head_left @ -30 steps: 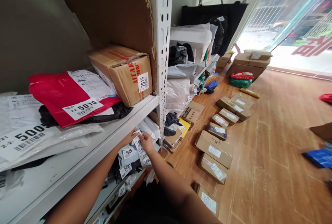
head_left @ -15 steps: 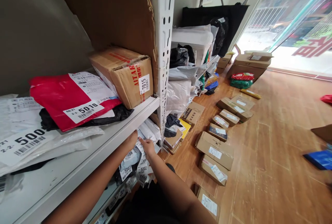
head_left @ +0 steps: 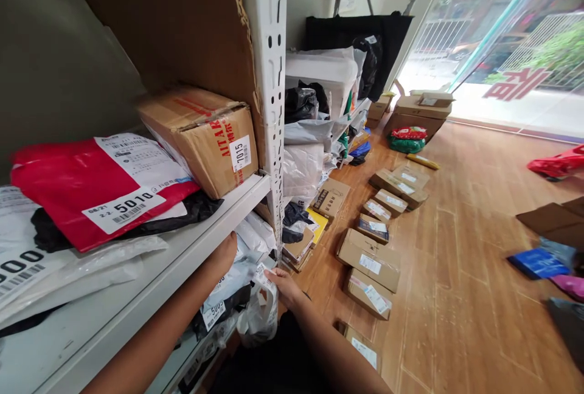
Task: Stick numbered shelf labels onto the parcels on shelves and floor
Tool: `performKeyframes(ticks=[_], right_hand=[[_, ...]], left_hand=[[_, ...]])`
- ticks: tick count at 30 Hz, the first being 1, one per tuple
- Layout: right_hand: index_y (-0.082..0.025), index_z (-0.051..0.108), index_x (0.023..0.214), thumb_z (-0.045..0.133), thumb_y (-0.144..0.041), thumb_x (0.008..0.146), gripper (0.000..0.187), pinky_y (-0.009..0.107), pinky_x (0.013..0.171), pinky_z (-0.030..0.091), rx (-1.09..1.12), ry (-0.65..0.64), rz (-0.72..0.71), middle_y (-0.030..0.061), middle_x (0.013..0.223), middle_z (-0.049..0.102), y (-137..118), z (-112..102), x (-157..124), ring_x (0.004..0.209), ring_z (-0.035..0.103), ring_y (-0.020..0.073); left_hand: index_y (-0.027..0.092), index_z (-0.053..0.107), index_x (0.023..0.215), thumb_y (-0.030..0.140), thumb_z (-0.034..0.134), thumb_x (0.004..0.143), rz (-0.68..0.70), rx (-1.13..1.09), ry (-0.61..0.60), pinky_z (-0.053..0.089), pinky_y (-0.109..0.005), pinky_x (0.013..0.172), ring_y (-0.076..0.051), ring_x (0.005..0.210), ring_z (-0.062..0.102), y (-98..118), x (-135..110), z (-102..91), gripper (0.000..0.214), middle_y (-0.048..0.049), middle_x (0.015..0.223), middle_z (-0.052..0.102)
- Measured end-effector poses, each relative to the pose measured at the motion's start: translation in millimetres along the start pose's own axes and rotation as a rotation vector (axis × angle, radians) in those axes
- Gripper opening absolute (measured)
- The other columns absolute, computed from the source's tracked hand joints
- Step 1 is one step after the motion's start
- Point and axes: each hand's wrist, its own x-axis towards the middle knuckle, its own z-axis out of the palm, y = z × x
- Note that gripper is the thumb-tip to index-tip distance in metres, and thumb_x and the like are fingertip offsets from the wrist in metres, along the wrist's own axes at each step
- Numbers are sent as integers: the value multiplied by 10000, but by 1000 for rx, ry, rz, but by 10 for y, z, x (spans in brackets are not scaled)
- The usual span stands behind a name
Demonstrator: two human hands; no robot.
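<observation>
My left hand (head_left: 222,254) reaches in under the edge of the white shelf (head_left: 214,216), its fingers hidden behind the board among white parcel bags. My right hand (head_left: 283,284) is closed on a clear plastic parcel bag (head_left: 260,312) that hangs out past the shelf front. Beside it lies a grey-and-black bag with a numbered label (head_left: 213,314).
On the shelf above lie a red parcel (head_left: 86,181) labelled 5010 and a cardboard box (head_left: 205,135) labelled 7015. A white perforated upright (head_left: 271,96) stands just right of my hands. Several cardboard boxes (head_left: 369,257) lie on the wooden floor, with more bags on shelves further back.
My right hand has moved down and outward, drawing the clear bag out of the lower shelf. My left hand has pushed deeper under the shelf board. The view has shifted right.
</observation>
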Motion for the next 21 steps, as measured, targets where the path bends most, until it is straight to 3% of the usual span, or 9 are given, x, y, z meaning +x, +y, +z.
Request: performKeyframes(ticks=[4, 10, 14, 17, 21], right_hand=[[-175, 615, 666, 877, -480, 434, 465, 266, 595, 406, 59, -60, -36, -22, 590, 615, -190, -57, -14, 530, 528, 113], [-177, 635, 709, 846, -467, 497, 417, 257, 590, 383, 71, -94, -48, -37, 584, 604, -308, 12, 263, 539, 521, 115], [-171, 616, 649, 833, -521, 459, 453, 256, 561, 363, 38, -79, -25, -51, 518, 554, -225, 70, 479, 502, 490, 109], [-177, 576, 601, 798, -594, 461, 492, 259, 547, 355, -7, -52, -10, -63, 473, 497, -155, 98, 625, 484, 472, 106], [-188, 520, 597, 698, -634, 612, 481, 255, 522, 340, -113, -56, 2, -72, 485, 461, -100, 110, 759, 457, 415, 89]], left_hand=[[216, 628, 1073, 69, 632, 684, 258, -105, -84, 335, -399, 1046, -267, 1182, 516, 127, 210, -102, 416, -90, 1266, 580], [195, 690, 779, 176, 642, 710, 367, -225, -251, 434, -316, 883, -220, 956, 602, 70, 463, -93, 86, -55, 963, 652], [164, 661, 742, 179, 460, 885, 312, -282, -328, 461, -281, 781, -148, 837, 615, 72, 542, -60, 247, -31, 879, 667], [136, 651, 825, 265, 527, 895, 219, -276, -330, 472, -339, 812, -168, 880, 613, 158, 561, -4, 192, -50, 957, 673], [117, 646, 981, 253, 569, 881, 77, -216, -313, 440, -429, 931, -219, 1028, 593, 330, 539, 91, 185, -102, 1102, 651]])
